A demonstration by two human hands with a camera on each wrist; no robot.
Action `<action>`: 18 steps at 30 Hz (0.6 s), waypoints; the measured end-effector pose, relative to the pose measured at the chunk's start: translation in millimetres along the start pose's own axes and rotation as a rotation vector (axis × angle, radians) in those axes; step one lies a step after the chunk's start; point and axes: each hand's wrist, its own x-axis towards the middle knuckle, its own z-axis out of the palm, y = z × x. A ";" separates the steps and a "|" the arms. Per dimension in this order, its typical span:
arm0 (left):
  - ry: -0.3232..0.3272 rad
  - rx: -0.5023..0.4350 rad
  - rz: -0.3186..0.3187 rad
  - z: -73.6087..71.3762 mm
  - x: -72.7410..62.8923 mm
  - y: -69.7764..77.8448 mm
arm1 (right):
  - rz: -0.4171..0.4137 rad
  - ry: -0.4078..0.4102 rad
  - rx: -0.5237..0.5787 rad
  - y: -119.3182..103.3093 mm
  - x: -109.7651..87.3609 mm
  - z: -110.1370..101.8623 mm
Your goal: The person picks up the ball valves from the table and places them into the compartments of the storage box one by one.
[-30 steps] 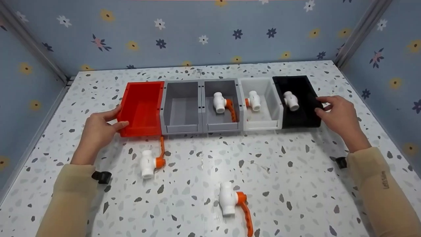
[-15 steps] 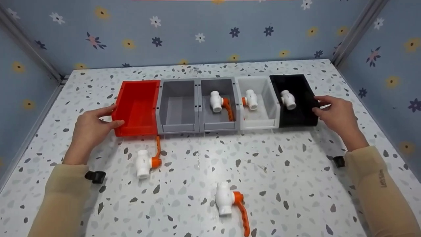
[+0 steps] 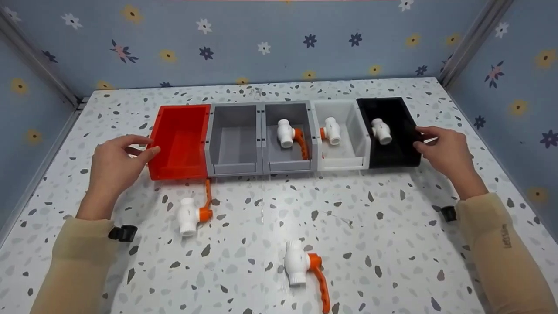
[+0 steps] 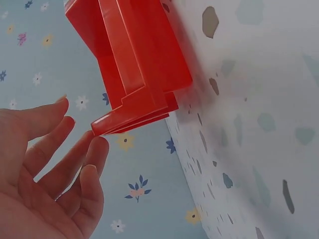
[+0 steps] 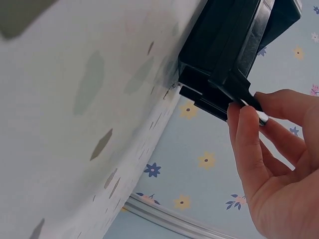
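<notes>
Head: bins (image 3: pixel 287 167) are viewed whole, forward and down from above.
Left wrist: red bin (image 4: pixel 132 55) is seen close-up, view tilted sideways.
Right wrist: black bin (image 5: pixel 222 47) is seen likewise.
Shared with head: red bin by left wrist, black bin by right.

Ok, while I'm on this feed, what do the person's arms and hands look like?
The left sleeve and right sleeve are long and beige; small dark lettering runs along the right one. A small black fitting shows at the left cuff and at the right cuff. Both hands are ungloved.
</notes>
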 end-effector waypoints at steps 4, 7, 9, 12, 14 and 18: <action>-0.002 -0.003 0.036 0.7 -5.3 8.6 | 0.001 -0.002 0.003 0.0 0.3 -0.5; -0.014 -0.018 0.059 3.0 -9.8 16.4 | 0.001 -0.002 0.004 -0.3 0.1 -1.2; -0.019 -0.029 0.081 6.1 -12.9 21.5 | 0.000 -0.002 0.004 -0.4 -0.1 -1.6; -0.027 -0.041 0.110 12.2 -17.8 28.3 | -0.004 0.001 0.007 -0.5 -0.4 -1.6; -0.032 -0.042 0.133 16.2 -21.0 33.2 | -0.007 0.001 0.010 -0.5 -0.6 -1.3; -0.039 -0.041 0.185 23.2 -27.1 45.8 | -0.005 0.001 0.008 -0.6 -1.4 -0.7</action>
